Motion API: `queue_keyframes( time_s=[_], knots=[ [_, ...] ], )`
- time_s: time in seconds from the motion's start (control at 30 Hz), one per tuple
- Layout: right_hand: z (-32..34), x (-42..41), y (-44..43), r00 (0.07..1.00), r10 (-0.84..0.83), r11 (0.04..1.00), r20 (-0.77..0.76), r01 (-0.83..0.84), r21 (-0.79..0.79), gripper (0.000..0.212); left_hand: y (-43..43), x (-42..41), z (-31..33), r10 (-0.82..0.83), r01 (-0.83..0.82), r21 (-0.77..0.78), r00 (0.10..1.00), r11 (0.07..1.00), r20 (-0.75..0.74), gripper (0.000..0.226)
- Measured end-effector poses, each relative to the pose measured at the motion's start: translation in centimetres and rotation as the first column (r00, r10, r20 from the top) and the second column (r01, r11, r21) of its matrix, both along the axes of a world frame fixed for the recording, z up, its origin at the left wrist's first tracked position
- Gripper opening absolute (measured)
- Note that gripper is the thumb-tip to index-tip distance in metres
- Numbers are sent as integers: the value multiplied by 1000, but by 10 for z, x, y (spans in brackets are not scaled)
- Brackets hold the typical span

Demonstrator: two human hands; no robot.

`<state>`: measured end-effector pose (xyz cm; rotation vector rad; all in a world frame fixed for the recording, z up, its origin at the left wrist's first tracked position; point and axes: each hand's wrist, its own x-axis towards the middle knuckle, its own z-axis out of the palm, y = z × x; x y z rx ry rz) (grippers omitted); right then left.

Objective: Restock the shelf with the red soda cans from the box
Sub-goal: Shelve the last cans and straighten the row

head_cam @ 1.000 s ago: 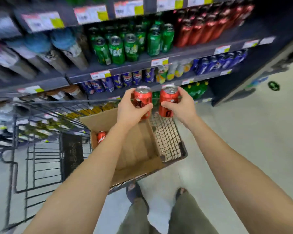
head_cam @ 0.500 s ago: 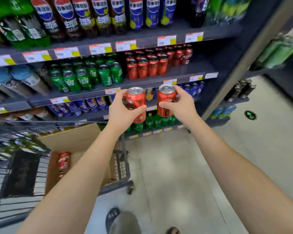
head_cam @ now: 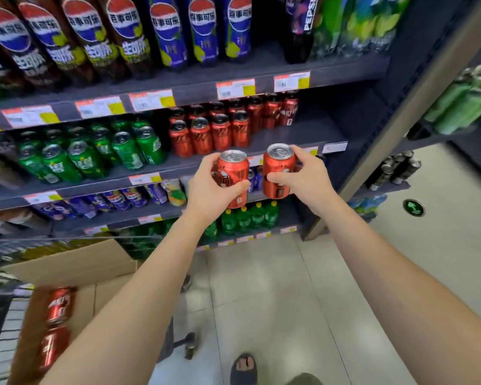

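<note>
Hands curl round two upright cans side by side, left hand [head_cam: 206, 190] on the left can [head_cam: 233, 170], right hand [head_cam: 308, 179] on the right can [head_cam: 278, 168], near the shelf [head_cam: 311, 132] stocked with red cans [head_cam: 206, 137]

Two held cans [head_cam: 233, 176] upright before shelf [head_cam: 311, 129]; two lying in box [head_cam: 75, 262].

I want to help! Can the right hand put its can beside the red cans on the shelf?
Probably yes: the right hand holds its can before the shelf, and bare shelf beside the red cans looks unblocked.
</note>
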<state>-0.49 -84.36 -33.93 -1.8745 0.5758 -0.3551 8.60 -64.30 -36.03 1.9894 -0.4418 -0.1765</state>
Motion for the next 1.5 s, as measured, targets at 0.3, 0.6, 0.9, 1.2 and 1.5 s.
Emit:
queue_keyframes(
  time_s=[0.3,0.6,0.9,1.2,1.5],
  knots=[
    [-65,95,-93,984,93,992,154,-80,-93,51,-84,69,-87,25,-15,-120,997,993,79,68],
    [-133,189,-161,902,221,973,372,-174,-154,70,-130,117,-170,135,-37,-280,932,959,337,61],
    [-171,247,-160,885,203,956,418,-87,-281,75,-133,123,-210,193,-50,-323,884,945,426,55],
    [-183,258,-183,900,313,908,303,-190,-374,101,-149,132,-201,177,-34,-309,877,950,447,62],
    [-177,239,-169,919,286,843,270,-107,-528,97,-161,133,-193,164,-12,-318,876,948,453,61]
  ],
)
